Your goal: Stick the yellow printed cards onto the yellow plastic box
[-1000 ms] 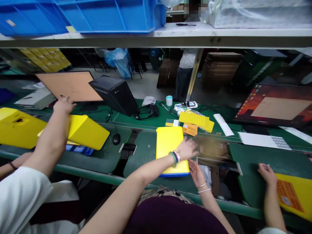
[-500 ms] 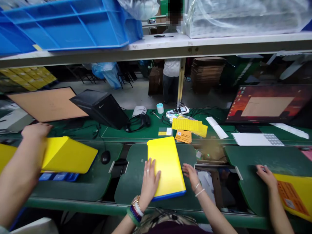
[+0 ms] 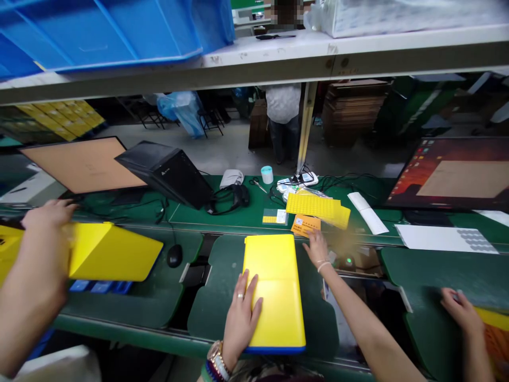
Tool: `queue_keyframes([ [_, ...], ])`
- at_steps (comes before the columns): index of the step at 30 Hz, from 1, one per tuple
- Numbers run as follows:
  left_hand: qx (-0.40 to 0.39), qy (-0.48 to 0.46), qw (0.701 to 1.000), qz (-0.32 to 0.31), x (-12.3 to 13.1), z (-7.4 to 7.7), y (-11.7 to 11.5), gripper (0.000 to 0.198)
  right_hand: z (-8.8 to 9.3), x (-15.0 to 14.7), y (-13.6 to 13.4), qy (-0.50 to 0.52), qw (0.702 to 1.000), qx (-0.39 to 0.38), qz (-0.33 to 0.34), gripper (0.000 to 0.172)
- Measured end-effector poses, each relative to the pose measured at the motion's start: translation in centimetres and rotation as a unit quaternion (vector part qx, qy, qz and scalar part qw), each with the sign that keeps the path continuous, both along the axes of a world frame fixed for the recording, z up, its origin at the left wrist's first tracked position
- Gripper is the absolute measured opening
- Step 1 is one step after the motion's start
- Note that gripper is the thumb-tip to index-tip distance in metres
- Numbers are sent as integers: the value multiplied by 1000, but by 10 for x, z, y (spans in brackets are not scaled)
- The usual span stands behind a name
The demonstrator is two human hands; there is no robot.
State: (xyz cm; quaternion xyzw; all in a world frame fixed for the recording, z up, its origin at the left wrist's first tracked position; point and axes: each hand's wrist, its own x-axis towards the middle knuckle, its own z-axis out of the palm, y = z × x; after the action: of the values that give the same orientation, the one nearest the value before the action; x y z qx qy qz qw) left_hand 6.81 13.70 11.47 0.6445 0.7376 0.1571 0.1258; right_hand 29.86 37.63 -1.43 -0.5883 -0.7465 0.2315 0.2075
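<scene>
A flat yellow box with a blue bottom edge point(image 3: 276, 286) lies lengthwise on the green work board in front of me. My left hand point(image 3: 242, 315) rests on its left side, fingers spread and lying flat. Beyond the box's far right corner, my right hand point(image 3: 317, 248) reaches forward with its fingers apart. Its fingertips are at the near edge of the orange printed labels point(image 3: 305, 225); whether they touch cannot be made out. Behind those labels lie yellow sticker sheets point(image 3: 314, 208), and a small clear bag with a yellow strip point(image 3: 275, 217) is to their left.
A co-worker's arm point(image 3: 37, 286) is by another yellow box point(image 3: 115, 252) at left; another co-worker's hand point(image 3: 463, 310) is at right. A black computer case point(image 3: 165, 172), mouse point(image 3: 174, 255), scissors point(image 3: 260, 184) and label roll point(image 3: 266, 174) stand around. A shelf point(image 3: 254, 55) crosses above.
My right hand has moved forward from beside the yellow box to the orange labels. The box now sits straighter and nearer to me, with my left hand still on it.
</scene>
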Motion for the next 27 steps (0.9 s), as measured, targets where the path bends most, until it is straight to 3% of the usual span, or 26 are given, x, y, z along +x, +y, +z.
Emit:
queue_keyframes([
  [2, 3, 6, 1000, -1, -1, -1, 0, 54, -7, -3, 29, -52, 998, -4, 35, 46],
  [4, 6, 10, 1000, -2, -1, -3, 0, 54, -13, -3, 45, -97, 993, -15, 65, 38],
  [7, 5, 11, 1000, -2, -1, -3, 1, 55, -19, 0, 58, -147, 983, -31, 100, 24],
  [14, 8, 3, 1000, 2, -1, 0, 2, 53, -16, 7, 73, -176, 970, -54, 162, 22],
  [21, 10, -4, 1000, 0, 0, 1, 0, 52, 8, 10, 78, -136, 973, -60, 174, 24],
  [27, -5, -38, 999, 19, 4, -2, -7, 52, 42, 7, 67, -89, 982, 13, 164, 29],
])
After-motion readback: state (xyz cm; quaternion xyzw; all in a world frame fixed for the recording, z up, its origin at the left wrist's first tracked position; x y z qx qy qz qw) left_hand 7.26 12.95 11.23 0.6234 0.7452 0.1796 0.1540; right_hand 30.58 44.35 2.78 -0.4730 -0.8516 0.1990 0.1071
